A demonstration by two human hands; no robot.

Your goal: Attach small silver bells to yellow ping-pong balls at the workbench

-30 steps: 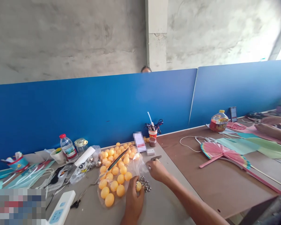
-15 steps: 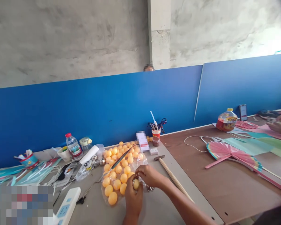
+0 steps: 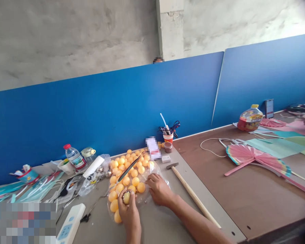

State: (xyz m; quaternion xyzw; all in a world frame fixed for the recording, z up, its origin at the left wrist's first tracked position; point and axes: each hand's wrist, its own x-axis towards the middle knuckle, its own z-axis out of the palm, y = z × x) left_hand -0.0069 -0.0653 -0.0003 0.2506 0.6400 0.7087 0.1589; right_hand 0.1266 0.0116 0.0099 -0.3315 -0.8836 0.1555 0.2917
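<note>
My left hand (image 3: 128,206) is closed around a small round object (image 3: 126,197) with a shiny metal rim and a yellowish face. It is held over the near part of a clear plastic bag (image 3: 155,169) full of orange ping-pong balls (image 3: 135,181). My right hand (image 3: 158,189) lies at the right side of the bag, fingers bent and tips against the plastic; what they grip, if anything, is hidden. Dark tweezers (image 3: 130,168) lie across the balls. To the right of my right hand rests a hammer (image 3: 190,191) with a wooden handle.
A white power strip (image 3: 70,223) lies at the near left. Behind it stand a red-capped bottle (image 3: 76,157) and a glass jug (image 3: 88,154). A cup of tools (image 3: 168,137) stands by the blue partition (image 3: 104,112). On the right table lies a pink fan (image 3: 254,157).
My hands have moved apart: the left shifted leftward with the round object, while the right came away from it to the bag's right side. The camera view has tilted slightly.
</note>
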